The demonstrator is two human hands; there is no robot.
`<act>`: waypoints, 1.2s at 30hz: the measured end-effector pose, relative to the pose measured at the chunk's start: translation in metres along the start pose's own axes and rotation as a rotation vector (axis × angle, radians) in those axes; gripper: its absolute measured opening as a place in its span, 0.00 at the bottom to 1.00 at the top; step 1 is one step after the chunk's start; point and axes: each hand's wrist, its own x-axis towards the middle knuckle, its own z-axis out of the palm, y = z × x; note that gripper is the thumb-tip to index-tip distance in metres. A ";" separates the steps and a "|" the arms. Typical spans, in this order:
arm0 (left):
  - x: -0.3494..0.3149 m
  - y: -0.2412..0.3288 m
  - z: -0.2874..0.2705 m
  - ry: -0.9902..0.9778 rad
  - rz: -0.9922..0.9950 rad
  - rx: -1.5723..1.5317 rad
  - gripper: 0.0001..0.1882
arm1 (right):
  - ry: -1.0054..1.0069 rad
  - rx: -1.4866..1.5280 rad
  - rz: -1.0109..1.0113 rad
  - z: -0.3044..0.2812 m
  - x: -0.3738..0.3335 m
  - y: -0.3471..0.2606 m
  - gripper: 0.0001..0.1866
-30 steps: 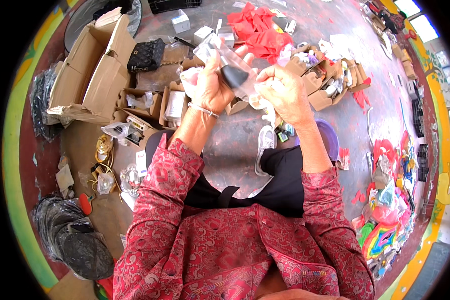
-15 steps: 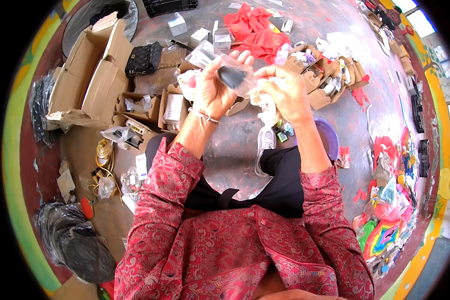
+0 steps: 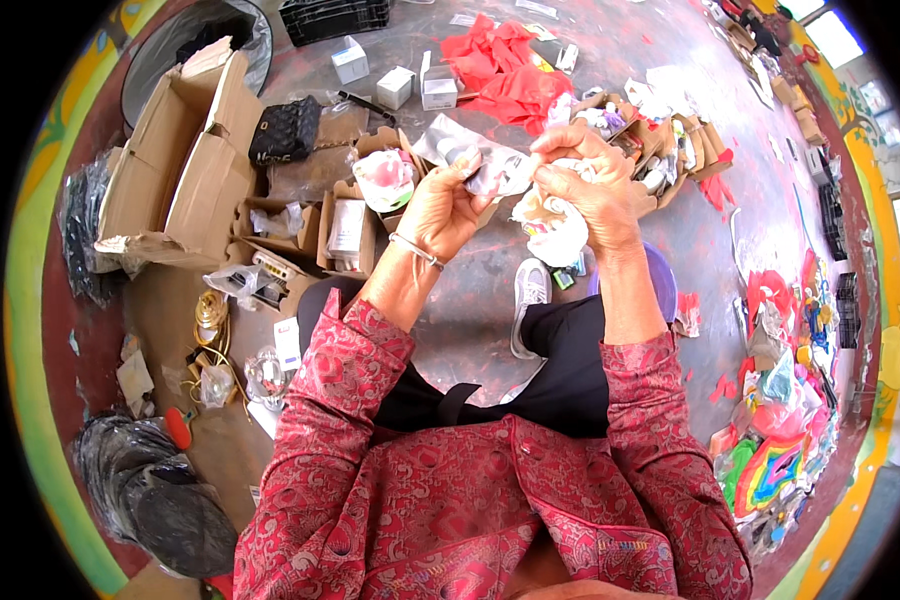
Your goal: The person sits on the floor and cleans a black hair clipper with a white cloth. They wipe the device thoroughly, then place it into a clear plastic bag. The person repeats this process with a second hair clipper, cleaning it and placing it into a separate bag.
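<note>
In front of me a clear plastic bag [image 3: 502,172] is stretched between my two hands. My left hand [image 3: 442,208] is closed on one end of it, thumb on top; the dark object inside is mostly hidden now. The other end is pinched by my right hand [image 3: 595,190], fingers bent. A crumpled white plastic wrapper [image 3: 555,232] hangs from that same right hand, below the palm. Just left of my left hand, a pink and white bundle [image 3: 385,180] sits on an open carton.
Several cartons stand on the left, a large open cardboard box [image 3: 175,165] among them, with a black quilted bag [image 3: 285,128] beside it. Red cloth [image 3: 505,75] and small white boxes lie ahead. A purple basin [image 3: 660,280] stands by my right knee; colourful packets [image 3: 780,400] pile up further right.
My left hand has turned from palm up to a thumb-on-top grip. The plastic bag has tilted, hiding most of its dark content, and the white wrapper under my right hand shows more.
</note>
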 end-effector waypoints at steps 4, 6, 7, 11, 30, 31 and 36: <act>-0.004 0.001 0.009 -0.043 0.109 0.098 0.04 | -0.024 -0.021 0.020 -0.003 0.000 0.003 0.06; 0.000 0.002 0.006 -0.104 0.133 0.106 0.04 | -0.029 -0.006 0.045 0.000 0.001 0.002 0.06; 0.001 0.004 0.004 -0.119 0.131 0.141 0.04 | -0.018 -0.033 0.036 0.001 0.001 0.003 0.05; 0.004 0.001 0.005 -0.061 0.191 0.135 0.04 | 0.055 -0.134 -0.001 0.007 0.004 0.011 0.05; 0.004 -0.007 0.018 0.011 0.241 0.344 0.05 | 0.388 -0.581 -0.025 0.013 0.004 0.026 0.17; 0.003 -0.007 0.019 0.022 0.234 0.361 0.05 | 0.386 -0.560 -0.035 0.013 0.004 0.026 0.17; 0.006 -0.006 0.009 0.042 0.140 0.200 0.04 | 0.234 0.134 0.256 0.000 0.005 0.020 0.13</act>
